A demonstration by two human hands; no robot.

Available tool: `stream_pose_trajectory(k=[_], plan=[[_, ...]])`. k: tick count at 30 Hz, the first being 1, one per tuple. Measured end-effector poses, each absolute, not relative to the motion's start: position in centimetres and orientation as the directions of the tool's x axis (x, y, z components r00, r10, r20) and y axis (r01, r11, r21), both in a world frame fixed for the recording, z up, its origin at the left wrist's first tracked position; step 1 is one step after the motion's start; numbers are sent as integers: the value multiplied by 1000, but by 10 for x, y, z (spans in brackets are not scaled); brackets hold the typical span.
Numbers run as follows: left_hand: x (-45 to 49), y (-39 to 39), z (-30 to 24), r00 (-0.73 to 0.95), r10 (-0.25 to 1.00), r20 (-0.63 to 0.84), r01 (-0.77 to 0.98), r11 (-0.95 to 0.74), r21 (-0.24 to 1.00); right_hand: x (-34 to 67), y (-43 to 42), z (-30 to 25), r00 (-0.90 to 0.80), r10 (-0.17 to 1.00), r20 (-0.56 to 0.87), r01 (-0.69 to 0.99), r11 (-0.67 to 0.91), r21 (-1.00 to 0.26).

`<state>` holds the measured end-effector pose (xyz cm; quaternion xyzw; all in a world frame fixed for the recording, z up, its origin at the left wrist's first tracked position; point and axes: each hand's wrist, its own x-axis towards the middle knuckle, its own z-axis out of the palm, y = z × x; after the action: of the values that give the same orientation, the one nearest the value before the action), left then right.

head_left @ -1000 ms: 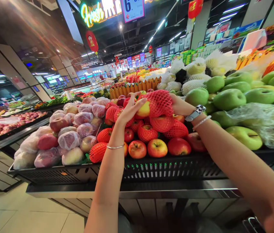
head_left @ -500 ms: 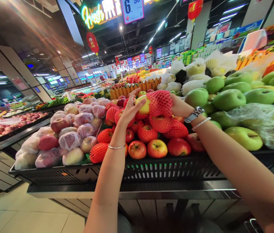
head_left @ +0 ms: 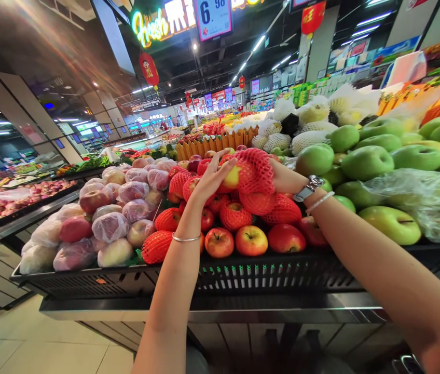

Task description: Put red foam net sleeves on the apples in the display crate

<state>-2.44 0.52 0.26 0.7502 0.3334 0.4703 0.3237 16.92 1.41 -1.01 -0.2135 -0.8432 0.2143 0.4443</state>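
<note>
Above the pile of red apples, my left hand (head_left: 212, 179) is closed around a yellow-red apple (head_left: 231, 178), thumb across its near side. A red foam net sleeve (head_left: 258, 167) covers the apple's right part. My right hand (head_left: 287, 178), with a watch at the wrist, reaches into the net from the right; its fingers are mostly hidden under the mesh, which it appears to hold. Directly below lie several apples in red foam nets (head_left: 236, 215). Bare apples (head_left: 251, 240) line the front of the black crate (head_left: 274, 275).
Plastic-wrapped pinkish apples (head_left: 111, 226) are heaped on the left. Large green apples (head_left: 368, 161) and a clear plastic bag (head_left: 434, 202) lie to the right. Behind stand white-netted fruits (head_left: 311, 139) and a low yellow fence (head_left: 220, 141). A price screen (head_left: 212, 18) hangs overhead.
The net has slid a little left and spread over more of the apple. Both hands have dropped slightly and stay close together.
</note>
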Motion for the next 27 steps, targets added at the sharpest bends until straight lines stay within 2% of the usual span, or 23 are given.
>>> stream_pose_trajectory(k=[6, 12, 15, 19, 23, 25, 27], plan=[[-19, 7, 1, 276, 807, 522, 269, -587, 764, 166, 15, -9, -448, 530, 720, 165, 841, -516], [-22, 4, 1, 297, 802, 519, 129, -572, 810, 167, 16, -11, -350, 522, 778, 225, 853, -471], [-23, -1, 4, 353, 800, 486, 140, -559, 818, 166, 14, -12, -283, 515, 809, 262, 853, -451], [-24, -1, 5, 391, 829, 399, 190, -497, 847, 164, 11, -10, -287, 500, 817, 326, 853, -407], [-23, 4, 1, 329, 873, 361, 143, -424, 894, 165, 13, -11, -285, 478, 831, 358, 857, -370], [-22, 7, -1, 285, 879, 382, 86, -421, 903, 167, 17, -13, -207, 454, 867, 331, 866, -375], [-21, 11, -2, 253, 888, 384, 7, -399, 917, 170, 20, -14, -53, 422, 905, 301, 871, -389]])
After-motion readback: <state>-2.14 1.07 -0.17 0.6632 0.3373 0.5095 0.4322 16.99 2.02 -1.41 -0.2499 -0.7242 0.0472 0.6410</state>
